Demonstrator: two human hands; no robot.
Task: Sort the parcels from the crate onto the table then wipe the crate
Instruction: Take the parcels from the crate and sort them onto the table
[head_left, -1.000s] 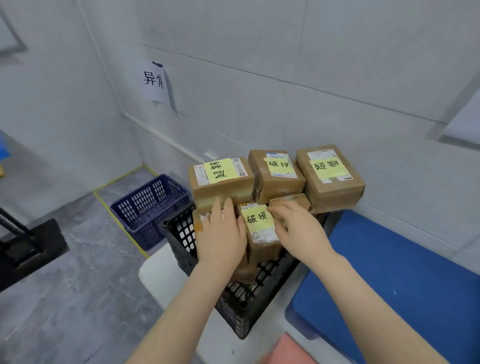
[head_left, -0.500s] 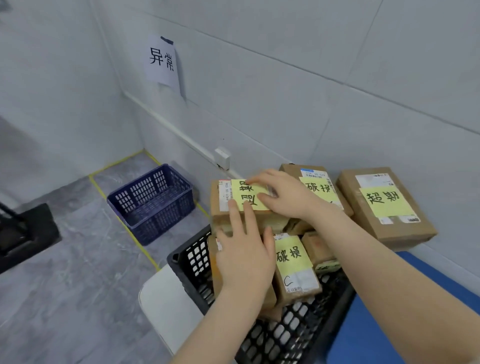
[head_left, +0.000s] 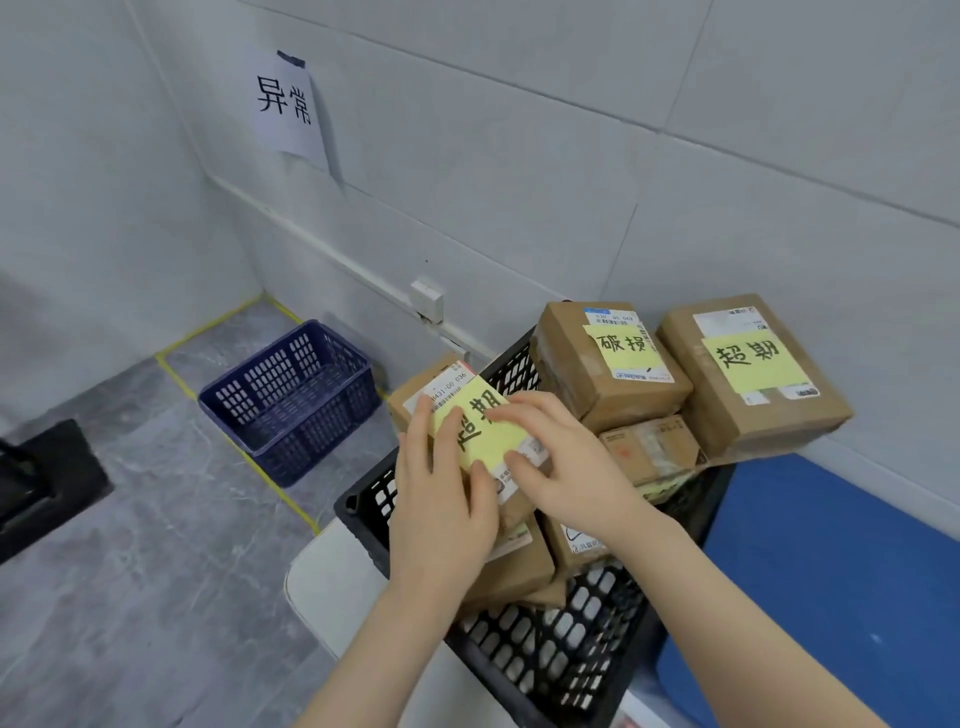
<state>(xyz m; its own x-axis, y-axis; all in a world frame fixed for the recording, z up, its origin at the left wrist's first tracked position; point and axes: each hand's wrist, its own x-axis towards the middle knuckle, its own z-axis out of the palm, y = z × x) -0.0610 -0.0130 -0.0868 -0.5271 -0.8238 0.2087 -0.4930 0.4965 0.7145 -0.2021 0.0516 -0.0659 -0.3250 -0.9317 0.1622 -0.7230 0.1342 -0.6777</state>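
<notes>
Where white walls (head_left: 519, 197) meet grey floor (head_left: 130, 571), left hand (head_left: 441, 504) and right hand (head_left: 569, 470) grip 1 parcel (head_left: 470, 415) over the crate (head_left: 571, 670).
2 yellow-noted parcels (head_left: 613, 364) sit beyond the right hand, 1 blue basket (head_left: 291, 395) beyond the left.

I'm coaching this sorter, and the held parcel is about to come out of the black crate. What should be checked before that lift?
1. Grip: ok. The left hand and the right hand both hold the tilted parcel.
2. Parcel free of the pile: cannot tell. Its lower end is hidden behind the hands.
3. Neighbours steady: not ok. The 破损 parcel and the far-right parcel are piled above the rim of the black crate.
4. Landing spot: ok. The blue surface beside the crate shows bare room.
5. Crate ready for wiping: not ok. The lower parcels lie inside.
</notes>
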